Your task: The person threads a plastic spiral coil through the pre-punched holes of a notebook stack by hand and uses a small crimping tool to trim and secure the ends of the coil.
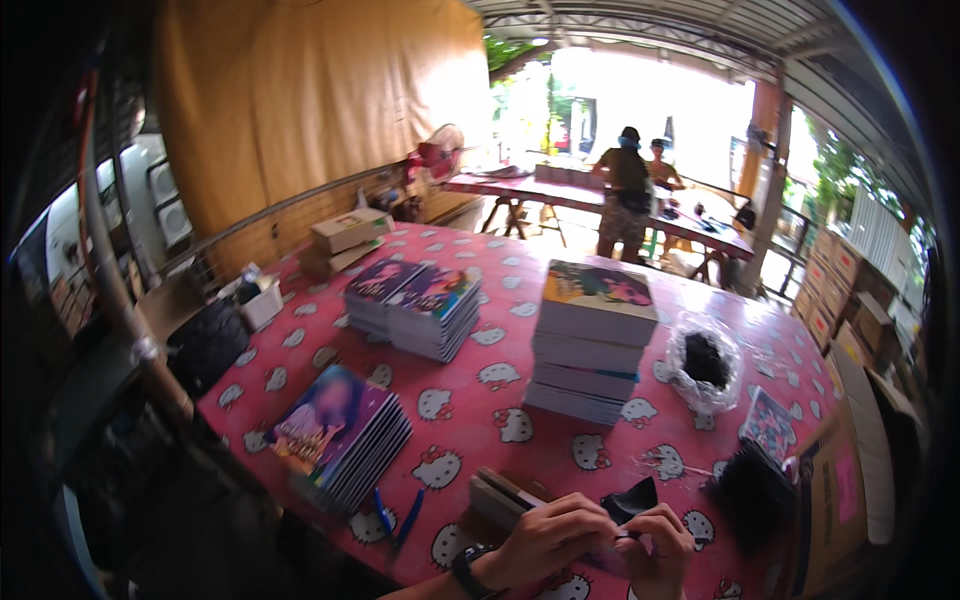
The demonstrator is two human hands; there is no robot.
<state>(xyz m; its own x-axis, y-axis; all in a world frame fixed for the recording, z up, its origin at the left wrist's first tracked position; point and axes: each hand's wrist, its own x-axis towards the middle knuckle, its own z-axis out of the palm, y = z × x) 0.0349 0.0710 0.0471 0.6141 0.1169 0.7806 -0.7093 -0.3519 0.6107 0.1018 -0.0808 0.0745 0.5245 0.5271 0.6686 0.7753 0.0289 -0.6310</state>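
My left hand [560,530], with a dark watch [470,572] at the wrist, is closed in a pinch low in the middle. Close beside it, my right hand [660,545] is pinched too. The fingertips of both meet around a small dark thing too small to make out. Right behind them shows a black piece of thin, flexible material [632,500]; whether the fingers hold it, I cannot tell. A brown cardboard piece or shallow box [492,492] lies beside my left hand, partly covered by it. Blue-handled pliers or nippers [400,520] rest farther left.
Stacks of colourful books [340,430] [415,305] and a taller stack [590,340] stand on the pink patterned table [480,400]. On the right are a clear bag of black items [705,360], a black bundle [755,490] and a cardboard box [835,490]. Two people [626,190] stand beyond.
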